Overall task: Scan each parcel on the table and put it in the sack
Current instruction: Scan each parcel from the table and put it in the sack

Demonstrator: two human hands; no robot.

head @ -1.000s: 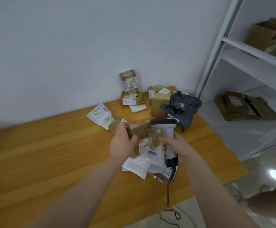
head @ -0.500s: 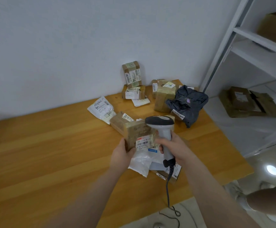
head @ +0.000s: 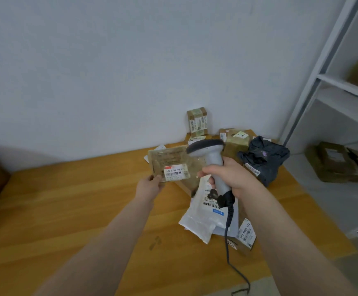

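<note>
The left hand (head: 150, 186) is pinching the brown parcel (head: 169, 159) by its lower left corner. It is holding the parcel up above the wooden table (head: 67, 210) with the white barcode label (head: 176, 172) facing the camera, so the parcel is sitting just above and to the right of that hand. The right hand (head: 232, 178) is gripping the handle of the grey scanner (head: 213, 161), fingers curled round it. The scanner's dark head is overlapping the parcel's upper right corner in this view, though whether the two are touching is hard to tell. Its cable (head: 226, 244) is hanging down past the table edge. Beneath the right hand a white mailer (head: 201, 225) is lying on the table, with a small labelled box (head: 245, 238) just beside it. Further back, a dark grey bag (head: 263, 159) and a few brown boxes (head: 197, 120) are sitting near the wall.
</note>
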